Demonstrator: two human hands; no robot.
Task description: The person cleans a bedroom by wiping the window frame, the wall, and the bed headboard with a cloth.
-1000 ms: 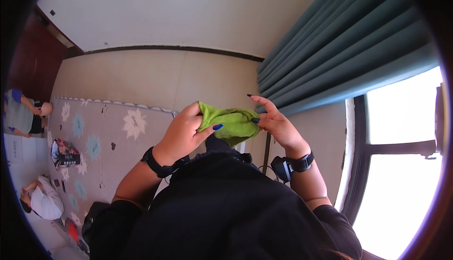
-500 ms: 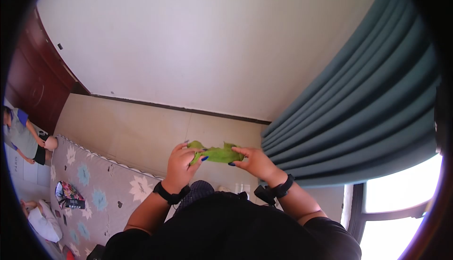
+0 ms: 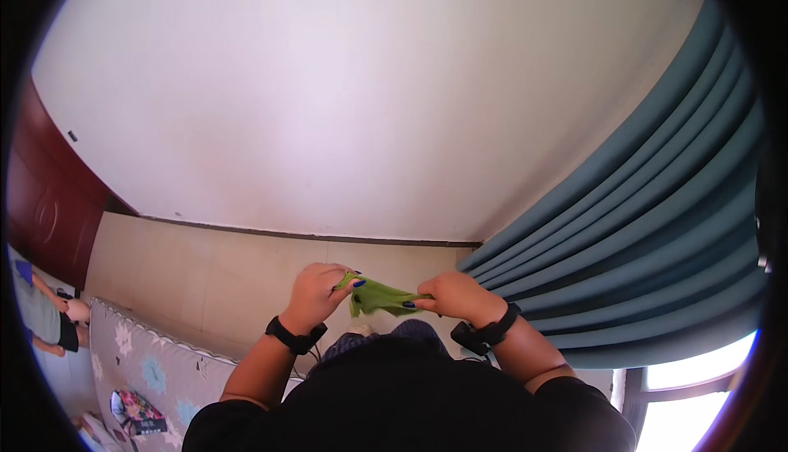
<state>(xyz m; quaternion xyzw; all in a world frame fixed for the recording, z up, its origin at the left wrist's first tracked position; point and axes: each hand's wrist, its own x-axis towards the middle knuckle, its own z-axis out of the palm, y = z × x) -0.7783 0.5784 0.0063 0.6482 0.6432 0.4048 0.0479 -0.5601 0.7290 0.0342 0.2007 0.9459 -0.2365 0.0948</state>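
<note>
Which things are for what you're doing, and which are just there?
In use:
green cloth, stretched between both hands
left hand, holding one side
right hand, holding the other

Just there:
flowery item, lying on the patterned cover
blue-green curtain, hanging

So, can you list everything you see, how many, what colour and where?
Cloth: one, green, bottom centre
Curtain: one, blue-green, right side
Window: one, bright white, lower right
Wall: one, off-white, top
Door: one, dark red, far left
Floor: one, beige, below the wall
Flowered cover: one, greyish, lower left
Flowery bundle: one, multicoloured, on the cover
Other person: one clearly, in grey, left edge
Shirt: one, black, bottom middle
Wristbands: two, black, one per wrist
Left hand: one, blue-nailed, gripping the cloth's left end
Right hand: one, blue-nailed, gripping its right end
</note>
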